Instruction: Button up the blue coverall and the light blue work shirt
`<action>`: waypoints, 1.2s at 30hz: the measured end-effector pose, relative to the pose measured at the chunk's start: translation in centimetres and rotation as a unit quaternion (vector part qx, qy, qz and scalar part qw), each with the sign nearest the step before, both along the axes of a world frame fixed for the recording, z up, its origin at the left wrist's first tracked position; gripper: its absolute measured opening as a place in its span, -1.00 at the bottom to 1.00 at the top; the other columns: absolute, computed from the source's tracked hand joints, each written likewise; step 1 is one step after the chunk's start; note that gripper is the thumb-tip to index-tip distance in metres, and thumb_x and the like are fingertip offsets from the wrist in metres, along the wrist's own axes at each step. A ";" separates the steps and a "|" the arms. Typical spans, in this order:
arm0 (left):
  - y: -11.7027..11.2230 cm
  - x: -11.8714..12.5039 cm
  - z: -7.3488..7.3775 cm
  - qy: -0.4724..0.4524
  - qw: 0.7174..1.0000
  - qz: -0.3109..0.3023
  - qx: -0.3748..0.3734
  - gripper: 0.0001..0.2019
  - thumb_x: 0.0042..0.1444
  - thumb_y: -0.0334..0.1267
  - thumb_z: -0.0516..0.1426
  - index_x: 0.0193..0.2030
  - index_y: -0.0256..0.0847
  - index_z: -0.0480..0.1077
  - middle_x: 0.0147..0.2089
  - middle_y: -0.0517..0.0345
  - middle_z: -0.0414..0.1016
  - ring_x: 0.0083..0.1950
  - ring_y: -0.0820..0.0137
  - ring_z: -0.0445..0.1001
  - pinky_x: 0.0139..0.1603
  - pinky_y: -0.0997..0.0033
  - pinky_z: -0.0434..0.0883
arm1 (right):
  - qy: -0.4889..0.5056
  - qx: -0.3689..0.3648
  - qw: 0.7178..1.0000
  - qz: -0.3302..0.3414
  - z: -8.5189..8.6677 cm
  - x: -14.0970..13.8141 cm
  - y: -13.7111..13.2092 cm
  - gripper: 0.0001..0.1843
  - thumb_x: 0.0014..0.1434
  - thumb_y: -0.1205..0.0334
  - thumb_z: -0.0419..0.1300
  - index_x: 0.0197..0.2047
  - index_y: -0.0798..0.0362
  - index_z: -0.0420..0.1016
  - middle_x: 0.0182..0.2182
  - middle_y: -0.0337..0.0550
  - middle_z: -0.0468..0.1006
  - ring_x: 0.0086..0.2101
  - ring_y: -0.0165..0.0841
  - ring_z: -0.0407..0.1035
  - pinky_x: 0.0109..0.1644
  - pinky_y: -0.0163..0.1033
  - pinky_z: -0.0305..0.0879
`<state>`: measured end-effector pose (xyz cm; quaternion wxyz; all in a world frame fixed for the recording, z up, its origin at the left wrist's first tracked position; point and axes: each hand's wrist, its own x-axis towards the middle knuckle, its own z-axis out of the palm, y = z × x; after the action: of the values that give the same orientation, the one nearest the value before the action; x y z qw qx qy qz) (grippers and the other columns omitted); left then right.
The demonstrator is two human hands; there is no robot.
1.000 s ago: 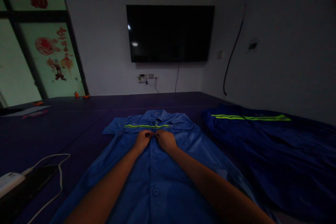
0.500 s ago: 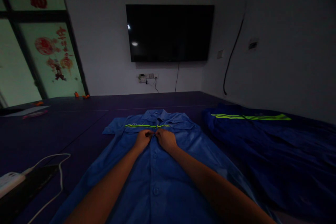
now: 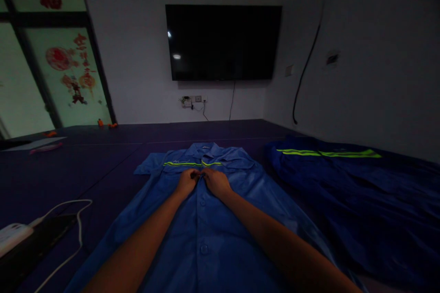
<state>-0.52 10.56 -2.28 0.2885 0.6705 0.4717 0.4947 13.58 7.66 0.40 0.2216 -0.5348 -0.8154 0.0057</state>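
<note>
A: Where's the shirt (image 3: pixel 206 219)?

B: Light blue work shirt, flat on the dark bench (image 3: pixel 85 165), collar at the far end, hem toward the camera. Hi-vis stripe (image 3: pixel 192 164) across the chest.

A: Step in hand?

B: Looks like buttoning the front, near the top. Both hands meet on the placket just below the stripe. At least two buttons (image 3: pixel 204 250) lower down show on the closed front, so I'd judge those done w/ the upper one in hand.

A: Hands?

B: Left hand (image 3: pixel 187 182) curled, fingertips pinched on the placket edge. Right hand (image 3: pixel 216 182) the same from the other side, fingertips touching the left's. Neither is spread open; both grip cloth. Can't tell if the button's through the hole, too dark and small.

A: Next move needs?

B: My guess: fine pinch work, one side holding the hole steady while the other pushes the button thru, cloth kept flat so the front doesn't skew.

A: Around it?

B: Darker blue garment (image 3: pixel 343 183) w/ its own stripe, just to the right. White charger and cable (image 3: pixel 62 210) on the left near edge, well apart. TV (image 3: pixel 223 42) on the far wall.
</note>
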 end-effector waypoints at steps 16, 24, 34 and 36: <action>-0.1 0.1 -0.1 -0.003 1.000 -0.025 -0.001 -0.89 -0.10 -0.36 0.11 -0.41 -0.29 0.45 -0.36 0.07 0.53 -0.31 0.34 0.46 -0.21 0.37 0.36 | -0.053 -0.004 0.998 0.030 0.3 0.7 0.2 -0.71 0.18 0.26 -0.10 -0.08 0.00 0.34 -0.15 -0.15 0.47 -0.16 -0.35 0.35 -0.19 -0.36 0.17; 0.1 0.2 -0.2 -0.011 0.999 -0.046 0.002 -0.88 -0.10 -0.40 0.10 -0.40 -0.29 0.45 -0.38 0.08 0.53 -0.25 0.32 0.46 -0.17 0.34 0.37 | -0.084 -0.006 0.996 0.018 0.4 0.7 0.3 -0.70 0.19 0.27 -0.13 -0.07 0.00 0.33 -0.14 -0.13 0.46 -0.15 -0.36 0.34 -0.16 -0.35 0.16; 0.2 0.1 -0.2 -0.004 0.999 -0.044 0.008 -0.85 -0.12 -0.47 0.09 -0.39 -0.29 0.45 -0.32 0.08 0.54 -0.20 0.33 0.47 -0.11 0.35 0.36 | -0.106 0.004 0.994 0.006 0.6 0.5 -0.1 -0.66 0.20 0.29 -0.18 -0.04 0.00 0.30 -0.15 -0.08 0.47 -0.19 -0.33 0.36 -0.19 -0.32 0.18; 0.3 0.1 -0.2 -0.002 0.999 -0.039 0.008 -0.84 -0.12 -0.48 0.09 -0.38 -0.28 0.45 -0.29 0.07 0.54 -0.20 0.34 0.47 -0.11 0.35 0.36 | -0.115 -0.001 0.993 -0.003 0.7 0.4 -0.2 -0.65 0.20 0.31 -0.18 -0.03 0.00 0.29 -0.15 -0.08 0.47 -0.20 -0.32 0.36 -0.20 -0.32 0.19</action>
<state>-0.46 10.84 -2.50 0.3033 0.6894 0.4409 0.4883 13.98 7.50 1.06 0.1261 -0.5344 -0.8340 -0.0552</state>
